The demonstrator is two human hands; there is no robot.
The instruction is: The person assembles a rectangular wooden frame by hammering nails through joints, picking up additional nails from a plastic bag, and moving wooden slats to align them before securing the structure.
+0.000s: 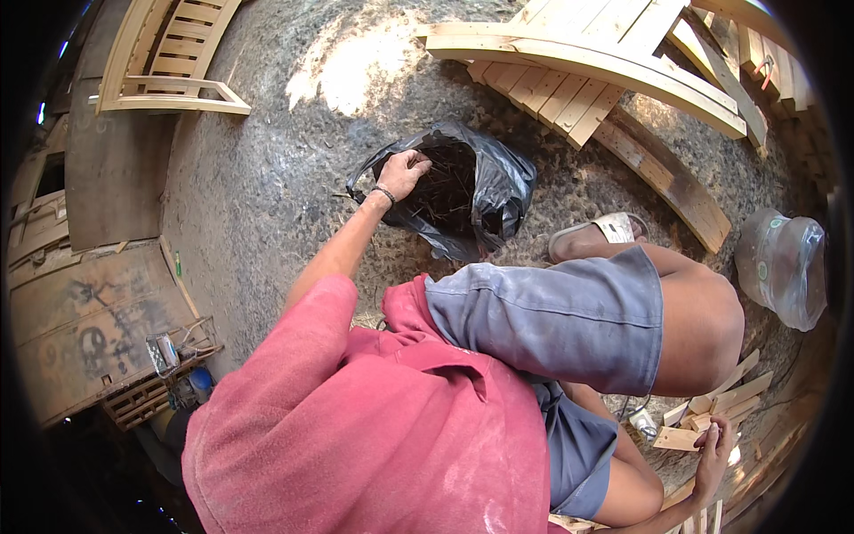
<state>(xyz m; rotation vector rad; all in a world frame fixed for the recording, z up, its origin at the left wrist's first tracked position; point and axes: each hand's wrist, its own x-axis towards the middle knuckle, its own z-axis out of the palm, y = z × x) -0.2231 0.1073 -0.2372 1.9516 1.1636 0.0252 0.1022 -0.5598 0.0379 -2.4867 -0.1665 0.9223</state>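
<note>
My left hand [405,173], with a dark band at the wrist, reaches into the open mouth of a black plastic bag [498,191] on the ground. Its fingertips dip among dark thin pieces [445,191] inside the bag, so its grip is hidden. My right hand [714,454] is low at the right, beside my knee, with curled fingers next to a pile of short pale wood offcuts [712,409]. Whether it holds anything cannot be made out. I wear a pink shirt, blue shorts and a pale sandal [596,236].
Curved slatted wooden frames lie at the top right [587,62] and top left [169,62] on the rough ground. A clear plastic bag [783,267] sits at the right. A worn wooden crate [89,329] stands at the left. More timber is stacked along the right edge.
</note>
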